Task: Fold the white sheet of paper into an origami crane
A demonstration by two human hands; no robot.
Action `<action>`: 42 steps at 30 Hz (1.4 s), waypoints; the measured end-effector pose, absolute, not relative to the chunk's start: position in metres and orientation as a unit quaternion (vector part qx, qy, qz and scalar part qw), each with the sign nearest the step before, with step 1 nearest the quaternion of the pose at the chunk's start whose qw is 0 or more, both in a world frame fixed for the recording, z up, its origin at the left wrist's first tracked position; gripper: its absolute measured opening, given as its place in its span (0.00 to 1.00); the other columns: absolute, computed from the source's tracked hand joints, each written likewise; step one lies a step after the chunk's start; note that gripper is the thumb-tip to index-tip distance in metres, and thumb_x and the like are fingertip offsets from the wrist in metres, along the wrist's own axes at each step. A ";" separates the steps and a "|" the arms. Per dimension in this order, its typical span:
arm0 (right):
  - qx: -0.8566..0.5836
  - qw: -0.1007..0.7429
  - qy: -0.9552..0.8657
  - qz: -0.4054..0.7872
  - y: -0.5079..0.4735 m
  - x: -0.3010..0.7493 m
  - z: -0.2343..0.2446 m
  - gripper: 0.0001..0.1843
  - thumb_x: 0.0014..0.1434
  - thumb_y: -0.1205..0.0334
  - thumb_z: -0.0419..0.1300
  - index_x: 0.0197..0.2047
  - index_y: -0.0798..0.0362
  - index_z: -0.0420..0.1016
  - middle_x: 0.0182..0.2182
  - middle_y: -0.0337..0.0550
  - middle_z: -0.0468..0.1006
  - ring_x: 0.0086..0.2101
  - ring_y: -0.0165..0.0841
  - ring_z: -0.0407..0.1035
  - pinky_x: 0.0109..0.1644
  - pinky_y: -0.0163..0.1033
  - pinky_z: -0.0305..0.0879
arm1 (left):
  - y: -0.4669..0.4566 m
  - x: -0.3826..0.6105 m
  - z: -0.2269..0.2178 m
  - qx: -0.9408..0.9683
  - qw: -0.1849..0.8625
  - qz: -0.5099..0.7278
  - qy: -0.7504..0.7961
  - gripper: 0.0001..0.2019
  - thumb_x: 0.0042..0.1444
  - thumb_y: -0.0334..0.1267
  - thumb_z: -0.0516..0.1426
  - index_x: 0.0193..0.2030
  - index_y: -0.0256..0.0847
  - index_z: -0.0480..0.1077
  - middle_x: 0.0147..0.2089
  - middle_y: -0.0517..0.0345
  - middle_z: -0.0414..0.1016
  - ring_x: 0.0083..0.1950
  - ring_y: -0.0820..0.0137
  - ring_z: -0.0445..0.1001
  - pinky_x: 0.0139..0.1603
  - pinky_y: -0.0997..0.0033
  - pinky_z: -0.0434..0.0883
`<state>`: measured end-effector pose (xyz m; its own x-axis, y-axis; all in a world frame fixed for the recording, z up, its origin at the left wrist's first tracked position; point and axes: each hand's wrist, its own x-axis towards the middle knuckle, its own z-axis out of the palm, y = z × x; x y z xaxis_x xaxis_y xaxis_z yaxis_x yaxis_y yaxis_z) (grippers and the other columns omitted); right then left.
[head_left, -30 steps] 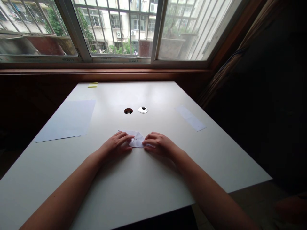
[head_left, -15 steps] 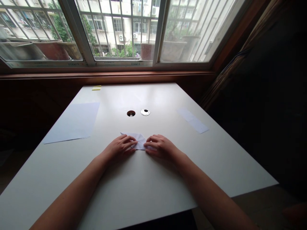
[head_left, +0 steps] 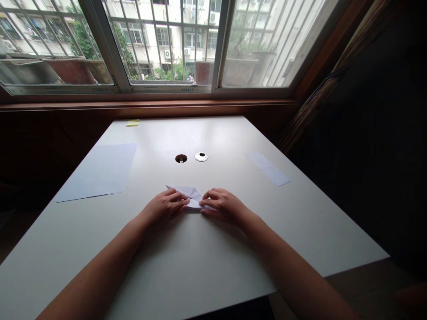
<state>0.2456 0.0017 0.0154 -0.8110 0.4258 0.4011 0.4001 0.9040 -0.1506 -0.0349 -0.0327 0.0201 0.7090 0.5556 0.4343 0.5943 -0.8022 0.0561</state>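
Note:
A small folded piece of white paper (head_left: 191, 192) lies on the white table (head_left: 200, 253) between my hands, with a pointed tip at its far left. My left hand (head_left: 166, 204) grips its left side, thumb and fingers closed on the near edge. On the opposite side my right hand (head_left: 223, 204) pinches the paper's right part. Creases run across its top, and a raised fold shows along the near edge. The paper's outer ends are partly hidden under my fingers.
Large sheets of paper (head_left: 98, 171) lie at the left, a paper strip (head_left: 268, 169) at the right. Beyond my hands are a round hole (head_left: 181, 158) and its silver cover (head_left: 201, 157). A yellow slip (head_left: 132, 123) is at the far edge, below the barred window (head_left: 167, 44).
The paper's near edge now stands up slightly, and a fold shows more clearly between my fingers. Both hands keep nearly the same place; the view has shifted slightly.

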 end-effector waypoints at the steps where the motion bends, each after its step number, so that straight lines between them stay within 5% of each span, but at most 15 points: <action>1: -0.217 0.218 -0.951 0.032 0.001 0.245 0.016 0.11 0.66 0.55 0.59 0.46 0.48 0.79 0.40 0.46 0.79 0.36 0.34 0.71 0.40 0.40 0.66 | -0.032 -0.035 0.019 -0.923 0.049 -0.222 -0.310 0.12 0.65 0.34 0.55 0.53 0.43 0.75 0.47 0.52 0.80 0.44 0.66 0.76 0.48 0.63 0.77; 8: -0.210 0.233 -0.949 0.031 -0.001 0.241 0.018 0.08 0.66 0.59 0.59 0.43 0.48 0.80 0.39 0.45 0.79 0.35 0.33 0.70 0.39 0.38 0.66 | -0.034 -0.036 0.019 -0.926 0.074 -0.207 -0.306 0.11 0.65 0.34 0.56 0.51 0.43 0.75 0.47 0.53 0.80 0.45 0.66 0.77 0.47 0.63 0.77; 14: -0.197 0.220 -0.955 0.009 -0.001 0.240 0.020 0.07 0.65 0.63 0.58 0.42 0.47 0.79 0.38 0.43 0.79 0.36 0.34 0.70 0.41 0.39 0.66 | -0.038 -0.026 0.020 -0.928 0.058 -0.202 -0.307 0.06 0.64 0.35 0.56 0.44 0.40 0.74 0.63 0.48 0.71 0.68 0.56 0.65 0.64 0.51 0.70; 21: -0.203 0.248 -0.946 0.040 0.002 0.240 0.012 0.07 0.65 0.63 0.59 0.40 0.49 0.79 0.37 0.45 0.79 0.36 0.33 0.71 0.40 0.38 0.67 | -0.038 -0.024 0.014 -0.918 -0.002 -0.209 -0.336 0.09 0.67 0.37 0.55 0.50 0.41 0.73 0.53 0.50 0.78 0.52 0.64 0.76 0.53 0.60 0.76; 35: -0.284 0.259 -0.906 0.179 0.007 0.246 0.015 0.05 0.61 0.66 0.63 0.33 0.52 0.80 0.32 0.44 0.76 0.33 0.32 0.70 0.37 0.36 0.67 | -0.040 -0.021 0.009 -0.888 -0.001 -0.261 -0.380 0.07 0.65 0.33 0.54 0.41 0.41 0.75 0.45 0.54 0.81 0.45 0.67 0.79 0.47 0.66 0.77; 42: -0.327 0.227 -0.880 0.260 0.006 0.249 0.016 0.03 0.61 0.64 0.64 0.36 0.52 0.81 0.35 0.42 0.76 0.30 0.28 0.71 0.37 0.33 0.67 | -0.038 -0.024 0.011 -0.869 -0.098 -0.299 -0.382 0.05 0.63 0.33 0.57 0.37 0.43 0.75 0.42 0.56 0.80 0.44 0.68 0.76 0.49 0.65 0.74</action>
<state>0.2492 0.0064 0.0157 -0.6835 0.6932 0.2286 0.4574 0.6508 -0.6061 -0.0240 -0.0378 0.0114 0.5290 0.7223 0.4454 0.6048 -0.6891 0.3993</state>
